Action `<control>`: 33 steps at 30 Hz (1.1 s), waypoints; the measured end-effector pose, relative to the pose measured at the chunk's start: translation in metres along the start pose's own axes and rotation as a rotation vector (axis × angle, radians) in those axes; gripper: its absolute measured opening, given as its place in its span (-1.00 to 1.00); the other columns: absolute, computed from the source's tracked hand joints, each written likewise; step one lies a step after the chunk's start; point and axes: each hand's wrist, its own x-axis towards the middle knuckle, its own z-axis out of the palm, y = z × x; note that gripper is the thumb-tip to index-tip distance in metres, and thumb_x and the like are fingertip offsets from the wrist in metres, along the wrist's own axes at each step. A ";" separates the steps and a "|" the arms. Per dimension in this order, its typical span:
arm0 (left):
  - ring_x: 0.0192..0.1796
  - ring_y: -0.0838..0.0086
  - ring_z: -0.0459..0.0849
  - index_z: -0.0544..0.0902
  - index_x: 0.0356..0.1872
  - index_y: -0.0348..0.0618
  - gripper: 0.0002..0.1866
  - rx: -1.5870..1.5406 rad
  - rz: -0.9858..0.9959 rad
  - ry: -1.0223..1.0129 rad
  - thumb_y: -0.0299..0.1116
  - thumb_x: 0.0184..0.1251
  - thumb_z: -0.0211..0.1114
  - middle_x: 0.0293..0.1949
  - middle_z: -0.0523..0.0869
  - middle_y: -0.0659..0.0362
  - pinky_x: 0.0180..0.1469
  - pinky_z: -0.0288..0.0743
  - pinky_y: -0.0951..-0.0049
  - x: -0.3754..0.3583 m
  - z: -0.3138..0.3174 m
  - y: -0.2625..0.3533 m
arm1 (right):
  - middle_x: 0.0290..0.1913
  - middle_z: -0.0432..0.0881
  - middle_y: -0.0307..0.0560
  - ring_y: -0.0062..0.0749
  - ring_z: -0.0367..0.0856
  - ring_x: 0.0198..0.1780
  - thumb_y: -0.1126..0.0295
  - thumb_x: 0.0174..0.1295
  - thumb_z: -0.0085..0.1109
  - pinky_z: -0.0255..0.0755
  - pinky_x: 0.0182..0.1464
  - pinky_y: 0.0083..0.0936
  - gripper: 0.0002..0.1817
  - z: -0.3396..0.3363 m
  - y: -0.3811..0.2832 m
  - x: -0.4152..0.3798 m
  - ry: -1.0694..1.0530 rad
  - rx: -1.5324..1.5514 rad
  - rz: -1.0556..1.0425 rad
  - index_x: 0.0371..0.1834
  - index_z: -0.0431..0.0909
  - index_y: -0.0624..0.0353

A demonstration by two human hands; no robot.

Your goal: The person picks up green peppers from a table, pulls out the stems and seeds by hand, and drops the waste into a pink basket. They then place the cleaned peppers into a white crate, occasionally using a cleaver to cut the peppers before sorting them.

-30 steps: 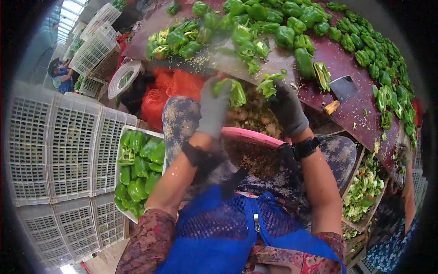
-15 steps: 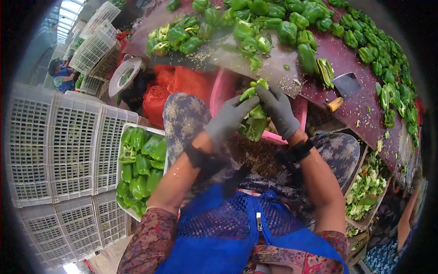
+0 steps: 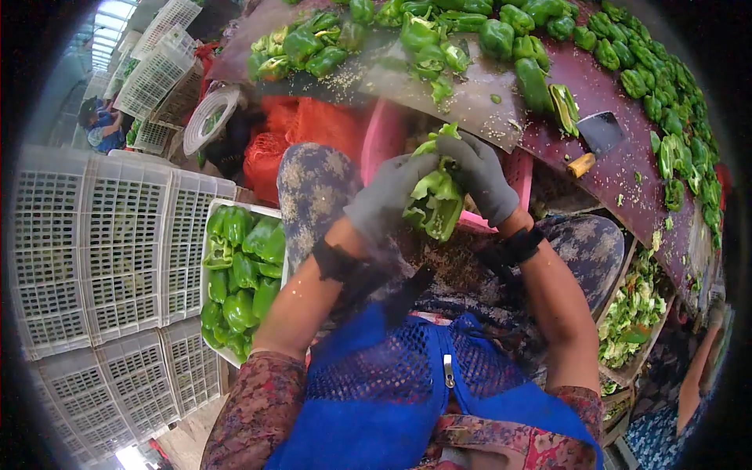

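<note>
Both my hands wear grey gloves and hold an opened green pepper (image 3: pixel 440 205) over my lap, beside a pink basket (image 3: pixel 381 137). My left hand (image 3: pixel 392 192) has its fingers closed around the pepper's left side. From the upper right, my right hand (image 3: pixel 482 176) grips it with bent fingers. Pale ribs show inside the pepper, and a lighter green piece (image 3: pixel 439 139) sticks up between the hands. A cleaver (image 3: pixel 600 133) with a wooden handle lies on the dark red table to the right, near a cut pepper (image 3: pixel 564 108).
Many green peppers (image 3: pixel 666 90) cover the table (image 3: pixel 548 149). At my left are a white crate (image 3: pixel 285 262) of peppers and stacked crates (image 3: pixel 117 251). Scraps (image 3: pixel 627 317) fill a box at right. A person (image 3: pixel 102 125) is far left; another person's arm (image 3: pixel 697 376) shows right.
The pepper in my hands is turned, showing more of its open inside. My right hand has moved slightly right and down. The view has shifted a little.
</note>
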 end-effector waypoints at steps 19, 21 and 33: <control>-0.02 0.22 0.65 0.70 -0.13 -0.14 -0.75 1.297 1.202 0.538 -0.24 0.27 0.31 -0.09 0.67 0.08 0.02 0.53 0.18 0.012 -0.022 0.055 | -0.28 0.66 -0.20 -0.59 0.57 -0.32 0.04 0.26 0.34 0.46 -0.30 -0.52 -0.54 -0.040 -0.008 0.017 0.370 -0.530 -0.117 -0.06 0.63 0.26; 0.01 0.13 0.63 0.69 -0.08 -0.07 -0.68 1.674 1.344 0.352 -0.25 0.14 0.37 -0.01 0.65 0.03 0.04 0.54 0.09 0.001 -0.010 0.072 | -0.29 0.67 -0.19 -0.55 0.60 -0.27 0.06 0.26 0.35 0.49 -0.22 -0.47 -0.53 -0.040 0.010 0.020 0.307 -0.627 -0.155 -0.03 0.63 0.27; 0.14 0.21 0.59 0.65 -0.14 0.01 -0.58 1.709 1.391 0.296 -0.18 -0.12 0.45 0.00 0.61 0.14 -0.23 0.51 0.26 0.009 0.003 0.048 | -0.03 0.72 -0.09 -0.27 0.64 0.04 0.29 0.39 0.13 0.53 0.08 -0.33 -0.64 -0.046 0.029 0.012 0.184 -1.097 -0.414 0.12 0.58 0.29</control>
